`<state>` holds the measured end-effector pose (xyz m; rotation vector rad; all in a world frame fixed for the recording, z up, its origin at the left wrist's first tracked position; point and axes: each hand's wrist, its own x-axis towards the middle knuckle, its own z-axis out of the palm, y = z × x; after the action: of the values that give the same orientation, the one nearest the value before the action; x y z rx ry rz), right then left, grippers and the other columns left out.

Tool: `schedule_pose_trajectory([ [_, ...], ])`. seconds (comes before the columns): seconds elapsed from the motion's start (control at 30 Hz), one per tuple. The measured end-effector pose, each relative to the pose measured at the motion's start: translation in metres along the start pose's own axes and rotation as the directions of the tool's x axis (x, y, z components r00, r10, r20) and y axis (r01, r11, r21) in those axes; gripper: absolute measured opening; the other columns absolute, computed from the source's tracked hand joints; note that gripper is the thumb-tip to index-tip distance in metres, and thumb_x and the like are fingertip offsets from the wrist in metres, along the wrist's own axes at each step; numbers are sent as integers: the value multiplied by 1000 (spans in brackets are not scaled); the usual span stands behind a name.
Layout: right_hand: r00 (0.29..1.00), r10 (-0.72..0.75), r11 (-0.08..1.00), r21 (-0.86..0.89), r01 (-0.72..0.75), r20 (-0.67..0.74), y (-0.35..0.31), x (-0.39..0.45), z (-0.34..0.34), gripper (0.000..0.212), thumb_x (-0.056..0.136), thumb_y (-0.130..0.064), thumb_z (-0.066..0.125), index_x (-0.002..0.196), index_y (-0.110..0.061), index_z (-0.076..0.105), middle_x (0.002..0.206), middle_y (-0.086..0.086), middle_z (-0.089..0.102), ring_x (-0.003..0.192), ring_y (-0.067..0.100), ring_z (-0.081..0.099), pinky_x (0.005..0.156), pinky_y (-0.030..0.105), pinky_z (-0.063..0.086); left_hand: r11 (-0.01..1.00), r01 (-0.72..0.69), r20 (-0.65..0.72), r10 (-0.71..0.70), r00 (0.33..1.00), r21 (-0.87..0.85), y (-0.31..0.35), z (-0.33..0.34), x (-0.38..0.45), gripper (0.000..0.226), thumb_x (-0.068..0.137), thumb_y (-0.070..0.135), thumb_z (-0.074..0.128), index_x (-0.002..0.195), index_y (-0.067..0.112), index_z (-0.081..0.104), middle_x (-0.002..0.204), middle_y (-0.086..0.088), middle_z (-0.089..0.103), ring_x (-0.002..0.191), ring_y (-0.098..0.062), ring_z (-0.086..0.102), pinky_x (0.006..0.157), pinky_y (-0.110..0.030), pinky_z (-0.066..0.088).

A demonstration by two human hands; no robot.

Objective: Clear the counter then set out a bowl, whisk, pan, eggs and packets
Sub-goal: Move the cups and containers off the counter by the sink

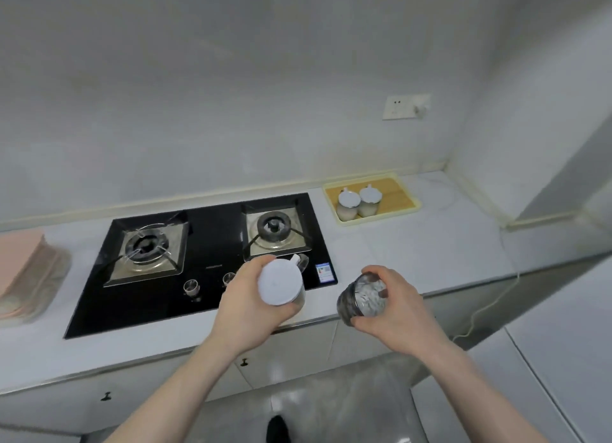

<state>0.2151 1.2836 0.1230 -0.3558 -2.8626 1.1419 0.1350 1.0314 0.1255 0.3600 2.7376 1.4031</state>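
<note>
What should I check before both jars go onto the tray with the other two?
1. Left hand grips lidded jar: ok.
2. Right hand grips open jar: ok.
3. Lid on open jar: not ok, none seen, contents exposed.
4. Free space on tray: ok, right half bare.
5. Two jars on tray upright: ok.
6. Burners off: cannot tell for sure, no flame seen.

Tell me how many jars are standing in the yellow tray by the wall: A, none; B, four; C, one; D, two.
D: two white-lidded jars stand side by side in the yellow tray; the other two containers are in the hands.
</note>
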Motion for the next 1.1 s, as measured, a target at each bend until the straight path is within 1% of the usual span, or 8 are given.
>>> schedule_pose_trajectory([
  [0.17,998,47,999,-11,-47,-40,31,35,-27,79,60,-45,82,131,-39,48,121,-16,53,103,8,57,88,24,49,999,-43,57,44,997,-11,22,35,55,73,53,44,90,115,49,51,115,31,55,109,-1,54,90,-31,51],
  [0.27,996,67,997,-29,-69,-57,47,68,-42,83,56,-53,77,132,-39,47,123,-17,52,107,7,58,90,24,49,998,-63,67,64,996,-10,29,56,92,80,52,43,91,122,44,53,121,23,56,111,-7,55,92,-36,52],
  [0.37,994,94,994,-51,-97,-58,59,101,-58,81,58,-55,80,131,-40,47,120,-17,52,103,6,58,86,24,50,998,-63,71,64,995,-17,35,71,124,83,54,39,92,127,41,53,123,20,57,111,-7,55,93,-32,50],
  [0.47,991,110,991,-67,-115,-74,71,139,-72,80,59,-55,81,130,-39,48,118,-15,53,101,8,60,84,24,51,997,-71,72,71,995,-12,39,81,155,79,54,35,91,123,43,53,118,22,57,108,-4,56,85,-25,47],
  [0.6,988,142,987,-64,-146,-55,92,189,-82,80,56,-52,85,127,-38,50,116,-13,54,100,10,60,82,24,47,998,-55,86,52,995,30,39,89,185,77,56,39,90,122,44,52,116,23,58,105,-3,57,84,-29,50],
  [0.77,984,177,980,-93,-175,14,122,265,-95,82,60,-42,87,131,-33,49,119,-9,51,103,13,56,83,27,45,999,8,20,-9,1000,37,40,105,210,82,54,47,88,127,43,51,119,23,58,107,-4,57,90,-31,52],
  [0.93,975,206,968,-164,-190,88,160,343,-103,82,59,-37,84,132,-29,48,119,-5,48,104,20,56,80,32,50,997,66,-63,-64,996,26,43,127,222,81,54,46,91,126,42,52,120,21,59,110,-5,58,93,-30,52],
  [1.1,963,229,949,-254,-189,140,196,409,-101,82,56,-37,78,131,-27,45,127,-1,47,115,29,54,88,39,53,990,139,-148,-134,980,26,50,149,230,81,55,48,91,126,43,51,116,22,60,107,-3,59,90,-30,53],
])
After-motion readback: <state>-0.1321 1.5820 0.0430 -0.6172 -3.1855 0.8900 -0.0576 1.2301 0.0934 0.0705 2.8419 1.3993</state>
